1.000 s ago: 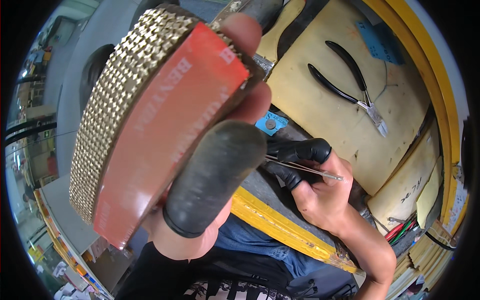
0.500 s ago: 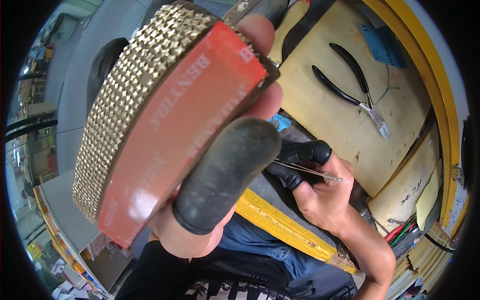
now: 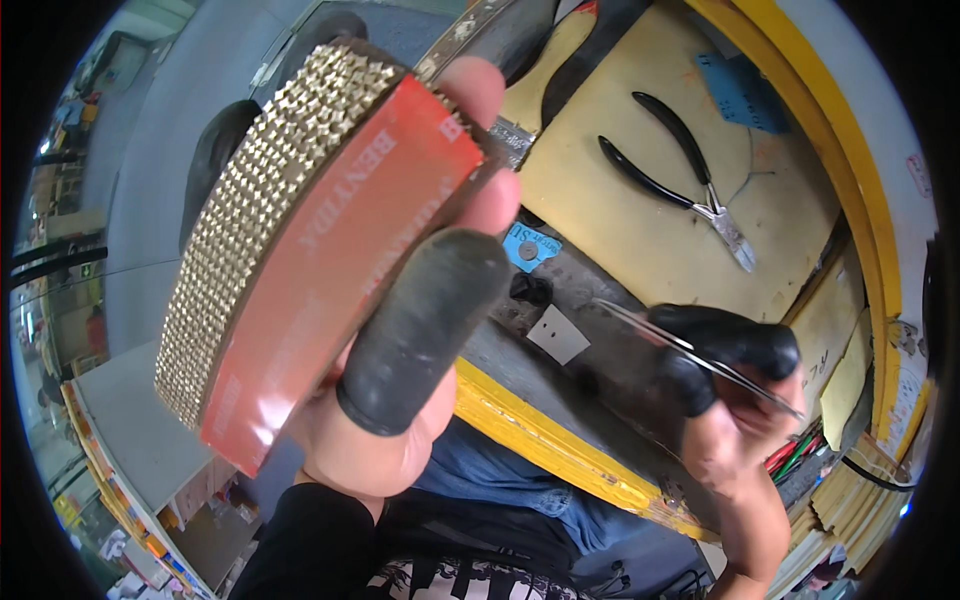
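My left hand [image 3: 395,400], with black finger cots on its thumb and some fingertips, is closed round a curved piece [image 3: 325,260]. It is held up close to the camera. Rows of small pale-gold star-shaped studs cover its outer curve, and red printed tape runs along its side. To the right and lower, my right hand [image 3: 740,440] pinches metal tweezers [image 3: 690,352] between its black-covered thumb and fingers. The tweezers' tips point up-left over the dark bench [image 3: 625,375], apart from the curved piece. Motion blurs part of this hand.
Black-handled cutting pliers [image 3: 712,212] lie spread on a tan board [image 3: 625,225]. A blue tag [image 3: 740,92], a blue scrap [image 3: 530,247] and a white scrap [image 3: 558,336] lie about. The bench's front edge is a yellow rail [image 3: 560,443]; a wooden-handled tool [image 3: 566,50] lies at the back.
My right hand has moved right and down with the tweezers, away from the curved piece. My left hand has shifted slightly left, still holding the piece.
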`<state>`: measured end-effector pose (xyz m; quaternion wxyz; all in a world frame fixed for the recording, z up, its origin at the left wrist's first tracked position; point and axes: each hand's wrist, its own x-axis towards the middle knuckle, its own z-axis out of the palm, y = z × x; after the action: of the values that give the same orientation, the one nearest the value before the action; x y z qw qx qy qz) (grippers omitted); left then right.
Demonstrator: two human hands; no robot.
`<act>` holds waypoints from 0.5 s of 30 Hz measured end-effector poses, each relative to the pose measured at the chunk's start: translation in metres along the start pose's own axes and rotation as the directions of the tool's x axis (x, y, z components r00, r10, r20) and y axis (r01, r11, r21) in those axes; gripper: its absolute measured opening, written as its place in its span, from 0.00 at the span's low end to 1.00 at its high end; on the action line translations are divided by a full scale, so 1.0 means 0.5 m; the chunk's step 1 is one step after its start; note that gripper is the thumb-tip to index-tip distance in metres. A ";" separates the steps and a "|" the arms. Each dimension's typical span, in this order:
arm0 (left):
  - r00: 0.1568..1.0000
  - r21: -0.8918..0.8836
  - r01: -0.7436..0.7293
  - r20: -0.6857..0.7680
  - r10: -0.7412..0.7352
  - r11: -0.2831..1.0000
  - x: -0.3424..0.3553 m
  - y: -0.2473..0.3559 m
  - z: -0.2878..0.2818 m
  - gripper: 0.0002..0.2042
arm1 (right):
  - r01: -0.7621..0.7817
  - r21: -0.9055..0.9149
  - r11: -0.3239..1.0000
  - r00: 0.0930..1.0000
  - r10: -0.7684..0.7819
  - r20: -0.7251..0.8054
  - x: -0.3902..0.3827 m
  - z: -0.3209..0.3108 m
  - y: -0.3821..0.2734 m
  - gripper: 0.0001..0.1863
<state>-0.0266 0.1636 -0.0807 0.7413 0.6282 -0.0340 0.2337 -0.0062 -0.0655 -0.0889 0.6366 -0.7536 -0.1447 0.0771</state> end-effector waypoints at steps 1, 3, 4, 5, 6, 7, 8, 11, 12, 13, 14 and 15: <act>0.994 0.117 -0.067 0.093 0.056 0.991 0.009 0.002 -0.014 0.25 | 0.040 -0.015 0.999 0.999 -0.041 -0.018 -0.008 -0.018 -0.010 0.12; 0.996 -0.091 -0.079 0.022 0.081 0.993 0.002 -0.014 -0.008 0.24 | 0.093 -0.075 0.993 0.991 -0.100 -0.093 -0.037 -0.051 -0.034 0.13; 0.989 -0.118 -0.131 0.048 0.137 0.984 0.001 -0.017 -0.010 0.24 | 0.112 -0.084 0.990 0.986 -0.121 -0.112 -0.050 -0.063 -0.046 0.14; 0.999 -0.092 -0.052 -0.012 0.051 0.994 -0.004 -0.008 -0.007 0.25 | 0.134 -0.093 0.987 0.980 -0.146 -0.133 -0.063 -0.075 -0.062 0.14; 0.997 -0.084 0.030 -0.066 -0.035 0.996 -0.010 0.002 0.002 0.25 | 0.123 -0.130 0.984 0.974 -0.145 -0.173 -0.076 -0.083 -0.085 0.14; 0.997 -0.042 0.051 -0.048 -0.054 0.998 -0.011 0.007 0.012 0.25 | 0.143 -0.194 0.970 0.970 -0.177 -0.167 -0.092 -0.105 -0.099 0.14; 0.993 0.039 0.121 0.009 -0.121 0.992 -0.012 0.009 0.016 0.26 | 0.161 -0.239 0.958 0.956 -0.211 -0.201 -0.104 -0.117 -0.116 0.14; 0.911 -0.071 0.315 0.303 -0.280 0.946 -0.030 0.037 0.084 0.34 | 0.260 -0.316 0.912 0.895 -0.350 -0.276 -0.133 -0.149 -0.160 0.15; 0.907 -0.280 0.362 0.326 -0.267 0.889 -0.049 0.027 0.100 0.25 | 0.327 -0.372 0.869 0.858 -0.438 -0.269 -0.138 -0.161 -0.163 0.15; 0.868 -0.158 0.224 0.482 -0.123 0.962 -0.026 0.042 0.126 0.25 | 0.341 -0.424 0.839 0.833 -0.479 -0.276 -0.146 -0.173 -0.179 0.14; 0.858 -0.401 0.461 0.428 -0.283 0.792 -0.035 0.064 0.156 0.32 | 0.352 -0.474 0.807 0.808 -0.518 -0.281 -0.154 -0.185 -0.195 0.14; 0.834 -0.320 0.419 0.505 -0.221 0.850 -0.025 0.068 0.178 0.32 | 0.346 -0.519 0.782 0.785 -0.544 -0.296 -0.166 -0.202 -0.207 0.14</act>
<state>-0.0294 0.0791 -0.0354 0.8586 0.4877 -0.1455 -0.0617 -0.0667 -0.1710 0.0251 0.4656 -0.8164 -0.1925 -0.2822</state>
